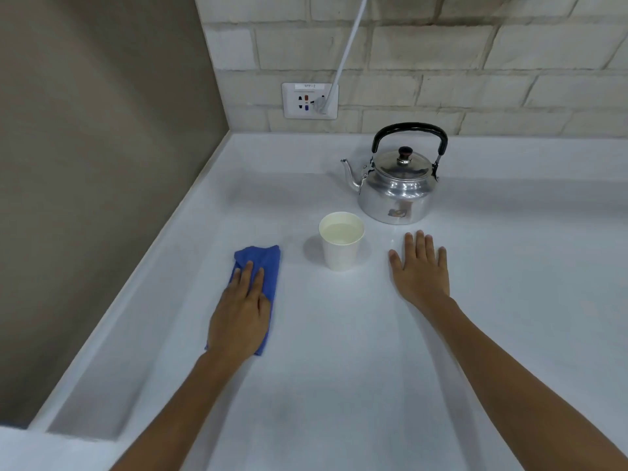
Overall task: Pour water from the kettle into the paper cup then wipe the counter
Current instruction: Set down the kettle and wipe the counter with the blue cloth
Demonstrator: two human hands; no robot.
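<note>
A shiny metal kettle with a black handle stands upright at the back of the white counter, spout pointing left. In front of it stands a white paper cup with water inside. My left hand lies flat on a folded blue cloth to the left of the cup, pressing it onto the counter. To the right of the cup, my right hand rests palm down on the counter with fingers spread, holding nothing.
A brown wall borders the counter on the left, behind a raised lip. A brick-patterned back wall carries a socket plate with a white cable plugged in, running up.
</note>
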